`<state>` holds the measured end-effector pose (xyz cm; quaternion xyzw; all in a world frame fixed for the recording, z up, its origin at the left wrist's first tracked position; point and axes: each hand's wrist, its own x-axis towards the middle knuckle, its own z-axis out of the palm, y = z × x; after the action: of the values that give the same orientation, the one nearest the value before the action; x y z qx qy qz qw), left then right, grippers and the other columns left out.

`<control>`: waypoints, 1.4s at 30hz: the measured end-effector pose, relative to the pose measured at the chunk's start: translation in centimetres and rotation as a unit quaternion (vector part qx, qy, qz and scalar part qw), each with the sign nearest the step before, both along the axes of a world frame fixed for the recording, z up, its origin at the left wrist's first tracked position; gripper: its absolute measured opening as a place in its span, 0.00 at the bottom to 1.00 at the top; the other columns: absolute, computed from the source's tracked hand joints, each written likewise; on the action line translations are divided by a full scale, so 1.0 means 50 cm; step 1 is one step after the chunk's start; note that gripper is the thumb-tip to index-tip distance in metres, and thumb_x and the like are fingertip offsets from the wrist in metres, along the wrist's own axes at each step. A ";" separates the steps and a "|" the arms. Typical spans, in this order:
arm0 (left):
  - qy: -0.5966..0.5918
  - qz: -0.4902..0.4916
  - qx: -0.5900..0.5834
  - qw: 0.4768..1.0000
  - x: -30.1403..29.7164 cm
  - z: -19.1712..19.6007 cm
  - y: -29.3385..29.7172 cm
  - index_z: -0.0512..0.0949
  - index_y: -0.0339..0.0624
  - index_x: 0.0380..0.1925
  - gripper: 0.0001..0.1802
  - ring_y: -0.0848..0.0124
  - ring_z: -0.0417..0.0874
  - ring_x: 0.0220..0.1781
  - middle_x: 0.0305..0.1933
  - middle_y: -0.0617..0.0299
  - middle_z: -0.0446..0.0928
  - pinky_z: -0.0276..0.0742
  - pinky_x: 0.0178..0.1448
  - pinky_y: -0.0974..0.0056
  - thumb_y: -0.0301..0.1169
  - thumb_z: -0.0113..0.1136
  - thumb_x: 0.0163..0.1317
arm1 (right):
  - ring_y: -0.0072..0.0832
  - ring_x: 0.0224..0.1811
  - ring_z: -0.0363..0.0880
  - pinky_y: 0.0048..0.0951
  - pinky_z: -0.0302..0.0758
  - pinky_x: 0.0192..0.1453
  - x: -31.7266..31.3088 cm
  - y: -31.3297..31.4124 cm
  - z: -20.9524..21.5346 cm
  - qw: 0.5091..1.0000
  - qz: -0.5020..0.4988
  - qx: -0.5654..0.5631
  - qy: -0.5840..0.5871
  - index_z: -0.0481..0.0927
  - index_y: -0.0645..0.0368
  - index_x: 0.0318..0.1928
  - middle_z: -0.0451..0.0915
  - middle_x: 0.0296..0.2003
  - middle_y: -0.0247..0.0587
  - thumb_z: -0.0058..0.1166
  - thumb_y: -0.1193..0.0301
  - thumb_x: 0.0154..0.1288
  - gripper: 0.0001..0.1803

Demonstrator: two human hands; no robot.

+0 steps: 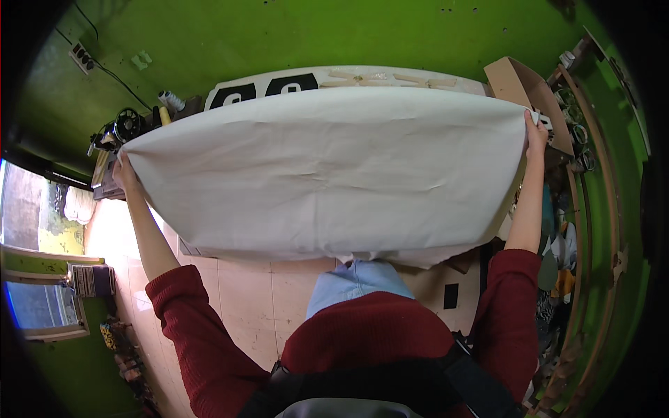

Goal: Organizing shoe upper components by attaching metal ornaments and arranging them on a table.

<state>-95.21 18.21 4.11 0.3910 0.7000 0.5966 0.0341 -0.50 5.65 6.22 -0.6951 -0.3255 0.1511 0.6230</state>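
Observation:
A wide white sheet of cloth [327, 174] is stretched between my two hands, with soft creases across its middle. At its upper left corner my left hand [125, 174] is closed, pinching the edge. The upper right corner is gripped by my right hand [536, 134], fingers folded round it. The sheet hangs down toward my legs and hides most of the table beneath. Just beyond its far edge lies a pale board or sheet [404, 75] with black cut shapes [291, 84] and tan pieces on it.
A sewing machine with a black handwheel [129, 124] stands near my left hand, beside thread cones [171, 102]. An open cardboard box [519, 80] sits at the far right. Shelving with assorted items [568, 240] lines the right wall. Tiled floor [240, 296] shows below.

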 end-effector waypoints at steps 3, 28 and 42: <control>-0.053 -0.034 -0.009 0.998 -0.048 -0.028 0.072 0.79 0.36 0.40 0.22 0.71 0.79 0.34 0.35 0.58 0.81 0.73 0.42 0.66 0.44 0.60 0.56 | 0.20 0.36 0.76 0.20 0.71 0.40 0.006 0.076 -0.030 0.999 0.013 0.030 0.027 0.79 0.66 0.42 0.80 0.37 0.36 0.61 0.66 0.56 0.17; -0.009 -0.120 -0.529 0.840 -0.025 -0.241 0.025 0.71 0.26 0.43 0.33 0.71 0.77 0.37 0.33 0.54 0.77 0.73 0.41 0.71 0.50 0.62 0.53 | 0.24 0.31 0.74 0.25 0.69 0.40 0.065 0.276 -0.392 0.950 0.039 -0.270 -0.154 0.81 0.66 0.38 0.81 0.29 0.38 0.62 0.62 0.53 0.19; 0.051 -0.082 -0.223 0.970 0.054 -0.235 -0.244 0.73 0.31 0.38 0.20 0.66 0.75 0.39 0.36 0.52 0.77 0.70 0.45 0.64 0.40 0.58 0.58 | 0.38 0.49 0.74 0.56 0.58 0.56 0.031 0.052 -0.358 0.895 -0.059 -0.404 -0.180 0.74 0.57 0.51 0.79 0.42 0.44 0.61 0.49 0.47 0.34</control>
<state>-92.50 5.99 -7.62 0.4596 0.7817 0.3995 0.1341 1.03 8.24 -11.70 -0.9199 -0.3016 0.1054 0.2274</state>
